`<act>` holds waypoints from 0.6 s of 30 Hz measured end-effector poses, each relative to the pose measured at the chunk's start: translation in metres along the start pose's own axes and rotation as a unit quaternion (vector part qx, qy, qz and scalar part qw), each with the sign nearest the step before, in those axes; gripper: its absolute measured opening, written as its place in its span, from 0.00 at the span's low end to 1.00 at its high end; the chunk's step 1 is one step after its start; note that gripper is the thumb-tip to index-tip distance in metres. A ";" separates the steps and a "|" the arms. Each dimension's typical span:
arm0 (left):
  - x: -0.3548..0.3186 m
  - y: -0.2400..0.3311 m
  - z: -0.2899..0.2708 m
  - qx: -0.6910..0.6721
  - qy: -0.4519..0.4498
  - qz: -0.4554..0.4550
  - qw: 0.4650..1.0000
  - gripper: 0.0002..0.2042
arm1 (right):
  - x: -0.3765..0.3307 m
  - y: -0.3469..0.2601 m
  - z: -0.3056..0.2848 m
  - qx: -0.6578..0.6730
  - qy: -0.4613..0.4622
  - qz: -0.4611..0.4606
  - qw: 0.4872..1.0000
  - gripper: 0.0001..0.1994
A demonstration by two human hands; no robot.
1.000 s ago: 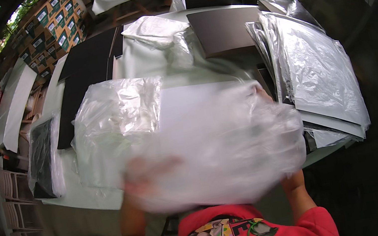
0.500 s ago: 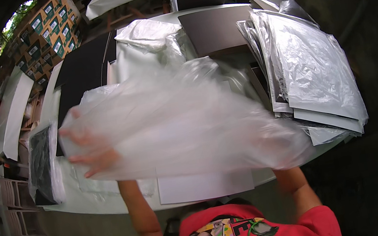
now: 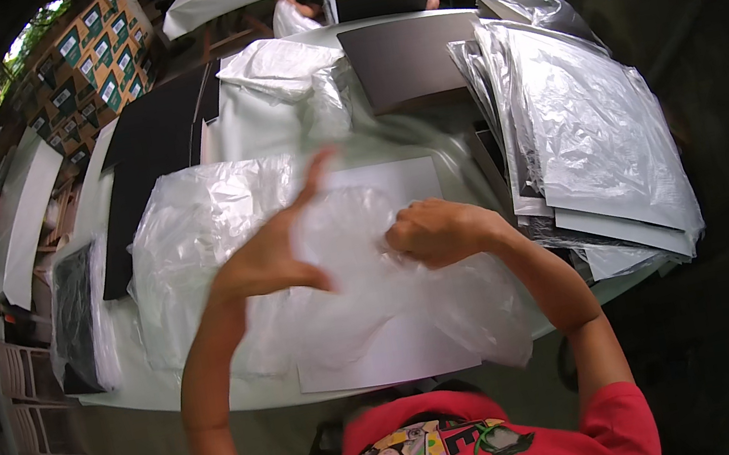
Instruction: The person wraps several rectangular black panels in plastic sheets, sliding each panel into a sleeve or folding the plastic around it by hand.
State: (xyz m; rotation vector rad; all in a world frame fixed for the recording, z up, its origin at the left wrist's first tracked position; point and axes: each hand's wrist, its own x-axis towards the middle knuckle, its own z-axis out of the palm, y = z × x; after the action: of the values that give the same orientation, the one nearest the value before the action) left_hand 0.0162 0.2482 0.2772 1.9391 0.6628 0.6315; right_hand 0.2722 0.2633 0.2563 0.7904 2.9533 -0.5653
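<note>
A crumpled clear plastic bag (image 3: 355, 229) hangs bunched over a white board (image 3: 407, 356) at the near edge of the table. My right hand (image 3: 433, 231) is closed in a fist on the bag's gathered plastic. At the bag's left side, my left hand (image 3: 276, 251) is open, thumb and fingers spread apart, slightly blurred. Another clear plastic bag (image 3: 188, 220) lies spread flat on the table, beyond and to the left of that hand. Part of the white board is hidden by the bag in my grip.
On the right leans a tall stack of plastic-wrapped boards (image 3: 600, 127). Dark boards (image 3: 158, 132) lie far left, a brown board (image 3: 408, 59) at the back beside crumpled plastic (image 3: 278, 67). A wrapped dark panel (image 3: 81, 321) sits on the left edge. Across the table, a person holds white plastic (image 3: 292, 18).
The bag, stretched wide between both hands before, is now bunched in the middle. My right hand has moved inward and left; my left hand moved right, its fingers apart.
</note>
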 end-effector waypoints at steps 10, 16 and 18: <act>-0.075 -0.028 0.040 -0.628 -0.101 0.202 0.745 0.35 | -0.022 0.029 0.052 0.480 -0.189 -0.206 0.831 0.16; -0.105 -0.031 0.069 -0.744 -0.030 0.359 0.563 0.29 | -0.050 0.047 0.140 0.855 0.039 0.006 0.516 0.11; -0.111 -0.031 0.064 -0.734 -0.018 0.374 0.566 0.28 | -0.040 0.051 0.154 0.866 0.006 0.009 0.500 0.09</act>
State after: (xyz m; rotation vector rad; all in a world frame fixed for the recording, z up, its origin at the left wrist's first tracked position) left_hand -0.0268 0.1459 0.2061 0.4459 -0.7440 1.1114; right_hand 0.3226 0.2308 0.0999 0.5521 1.1545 -3.3398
